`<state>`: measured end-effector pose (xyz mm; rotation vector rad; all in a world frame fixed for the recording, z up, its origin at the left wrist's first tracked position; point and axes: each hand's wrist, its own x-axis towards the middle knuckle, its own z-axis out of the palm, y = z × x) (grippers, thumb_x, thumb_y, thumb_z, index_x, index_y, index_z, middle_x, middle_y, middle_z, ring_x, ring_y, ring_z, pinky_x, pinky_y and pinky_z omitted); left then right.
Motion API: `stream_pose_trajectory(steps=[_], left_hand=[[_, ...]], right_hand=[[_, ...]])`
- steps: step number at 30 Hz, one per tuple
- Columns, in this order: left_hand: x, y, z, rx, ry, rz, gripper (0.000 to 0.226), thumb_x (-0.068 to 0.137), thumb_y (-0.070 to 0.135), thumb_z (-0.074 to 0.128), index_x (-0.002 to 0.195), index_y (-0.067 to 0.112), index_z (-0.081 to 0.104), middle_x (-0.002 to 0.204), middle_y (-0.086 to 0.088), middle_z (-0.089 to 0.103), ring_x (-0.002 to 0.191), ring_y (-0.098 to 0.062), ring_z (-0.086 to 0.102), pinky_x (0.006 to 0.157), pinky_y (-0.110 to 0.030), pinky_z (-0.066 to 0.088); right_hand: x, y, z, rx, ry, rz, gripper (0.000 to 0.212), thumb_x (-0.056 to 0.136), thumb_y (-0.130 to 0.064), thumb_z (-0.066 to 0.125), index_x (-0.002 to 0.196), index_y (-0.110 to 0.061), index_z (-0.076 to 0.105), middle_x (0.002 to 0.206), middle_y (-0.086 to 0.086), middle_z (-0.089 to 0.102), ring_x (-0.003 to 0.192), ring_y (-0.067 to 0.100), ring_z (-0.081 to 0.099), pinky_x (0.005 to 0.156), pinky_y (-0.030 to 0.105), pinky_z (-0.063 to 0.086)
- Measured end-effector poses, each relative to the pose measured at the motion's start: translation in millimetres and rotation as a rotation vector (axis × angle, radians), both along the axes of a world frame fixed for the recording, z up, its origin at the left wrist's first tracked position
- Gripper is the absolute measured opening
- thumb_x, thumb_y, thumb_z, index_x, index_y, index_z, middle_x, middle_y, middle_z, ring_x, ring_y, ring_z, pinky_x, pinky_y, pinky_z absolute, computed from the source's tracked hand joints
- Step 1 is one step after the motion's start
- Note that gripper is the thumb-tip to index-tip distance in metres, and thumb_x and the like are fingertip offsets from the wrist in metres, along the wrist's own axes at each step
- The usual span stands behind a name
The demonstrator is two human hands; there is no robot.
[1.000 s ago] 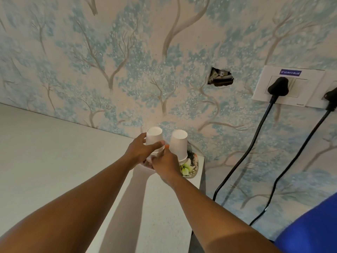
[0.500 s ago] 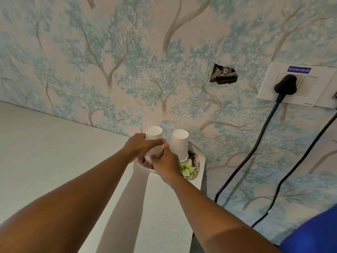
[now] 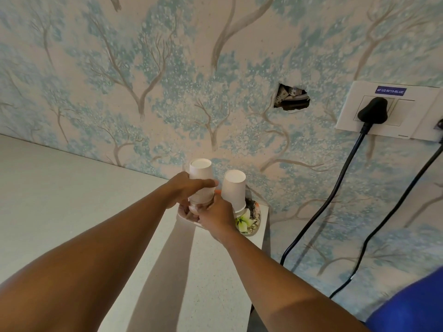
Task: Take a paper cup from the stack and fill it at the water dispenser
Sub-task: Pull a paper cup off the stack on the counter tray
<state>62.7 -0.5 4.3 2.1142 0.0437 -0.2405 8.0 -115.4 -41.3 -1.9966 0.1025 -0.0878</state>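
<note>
Two stacks of white paper cups stand upside down on a flowered plate (image 3: 254,224) at the counter's far right corner. My left hand (image 3: 187,190) wraps around the top cup (image 3: 201,172) of the left stack, which sits a little raised above the cups below. My right hand (image 3: 215,214) grips the lower cups of that same stack near the plate. The right stack (image 3: 233,191) stands untouched beside them. No water dispenser is in view.
The pale counter (image 3: 72,212) ends at its right edge just past the plate. A wallpapered wall rises close behind. A socket panel (image 3: 381,109) holds a black plug, and two black cables (image 3: 335,188) hang down right of the counter. A blue object (image 3: 412,307) fills the bottom right corner.
My left hand has lifted the top cup of the left stack slightly upward, while my right hand stays on the lower cups. The camera has drifted a little.
</note>
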Motion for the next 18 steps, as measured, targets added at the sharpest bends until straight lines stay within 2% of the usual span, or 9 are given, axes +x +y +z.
stream_pose_trajectory(steps=[4, 8, 11, 14, 18], left_hand=[[0, -7, 5, -0.005, -0.028, 0.015, 0.06, 0.075, 0.059, 0.074, 0.118, 0.02, 0.059, 0.108, -0.007, 0.068, 0.096, -0.026, 0.065, 0.083, -0.044, 0.057], [-5, -13, 11, 0.041, -0.125, 0.061, 0.052, 0.077, 0.057, 0.072, 0.113, 0.023, 0.058, 0.111, -0.006, 0.066, 0.096, -0.025, 0.062, 0.085, -0.043, 0.054], [-11, -14, 17, 0.1, -0.224, 0.073, 0.057, 0.077, 0.062, 0.069, 0.117, 0.022, 0.06, 0.11, -0.004, 0.067, 0.097, -0.024, 0.063, 0.087, -0.042, 0.054], [-16, -12, 26, 0.106, -0.288, 0.108, 0.065, 0.073, 0.069, 0.069, 0.119, 0.023, 0.06, 0.11, -0.001, 0.067, 0.098, -0.023, 0.064, 0.084, -0.04, 0.053], [-23, -10, 36, 0.059, -0.359, 0.165, 0.07, 0.067, 0.077, 0.065, 0.115, 0.026, 0.061, 0.104, 0.003, 0.067, 0.093, -0.02, 0.064, 0.073, -0.034, 0.051]], right_hand=[[-2, -1, 2, -0.011, 0.02, 0.016, 0.042, 0.083, -0.022, 0.072, 0.12, -0.015, 0.055, 0.116, 0.009, 0.068, 0.111, 0.031, 0.061, 0.095, 0.048, 0.051], [-3, -1, 4, -0.041, 0.056, 0.032, 0.048, 0.083, -0.018, 0.072, 0.127, -0.015, 0.052, 0.122, 0.009, 0.065, 0.116, 0.03, 0.059, 0.098, 0.045, 0.05], [-6, -1, 6, -0.063, 0.078, 0.046, 0.054, 0.085, -0.02, 0.071, 0.133, -0.014, 0.047, 0.126, 0.008, 0.063, 0.119, 0.03, 0.057, 0.099, 0.044, 0.049], [-12, -1, 9, -0.1, 0.068, 0.06, 0.058, 0.087, -0.022, 0.068, 0.138, -0.013, 0.041, 0.129, 0.009, 0.06, 0.121, 0.031, 0.056, 0.1, 0.046, 0.048], [-20, -2, 15, -0.127, 0.044, 0.074, 0.054, 0.087, -0.019, 0.066, 0.135, -0.013, 0.041, 0.129, 0.011, 0.059, 0.12, 0.032, 0.056, 0.098, 0.048, 0.05]])
